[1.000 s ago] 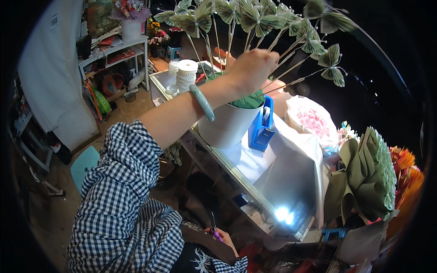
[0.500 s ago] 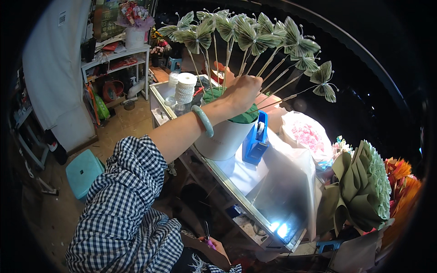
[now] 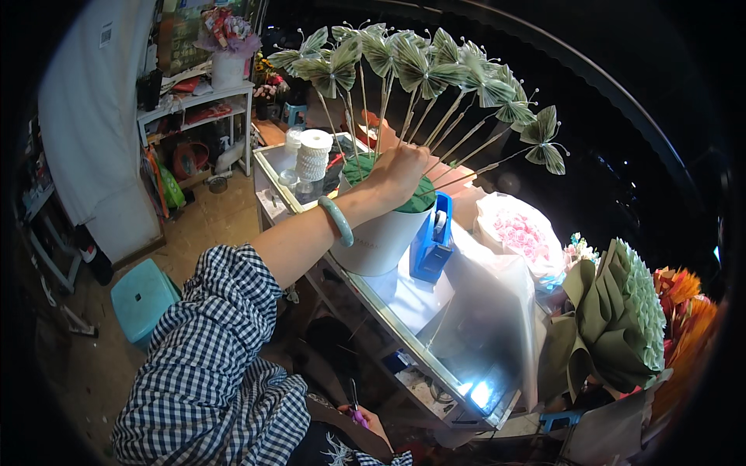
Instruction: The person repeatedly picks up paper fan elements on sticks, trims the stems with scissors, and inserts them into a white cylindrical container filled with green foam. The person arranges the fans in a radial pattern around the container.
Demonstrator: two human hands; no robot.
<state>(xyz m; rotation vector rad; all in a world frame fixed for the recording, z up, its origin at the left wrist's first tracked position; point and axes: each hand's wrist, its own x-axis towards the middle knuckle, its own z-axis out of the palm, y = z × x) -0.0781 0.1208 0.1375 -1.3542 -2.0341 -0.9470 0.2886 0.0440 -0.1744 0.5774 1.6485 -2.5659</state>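
My left hand, a pale green bangle at its wrist, reaches over a white round pot. Its fingers are closed round a thin stem among several others; the fingertips are partly hidden. Green foam fills the pot, and the stems fan up from it. Each carries a folded, pleated green paper butterfly with beaded feelers. Low in the picture my right hand is closed on purple-handled scissors, tips pointing up, and is partly covered by dark clothing.
Right beside the pot stands a blue tape dispenser. A white beaded-trim spool is behind it on the glass-topped counter. Clear wrapping, a pink bouquet and a green-wrapped bouquet lie rightward. A turquoise stool is at left.
My left hand has shifted slightly left and down among the stems, and the butterflies at the right of the fan have moved a little. My right hand keeps its place with the scissors.
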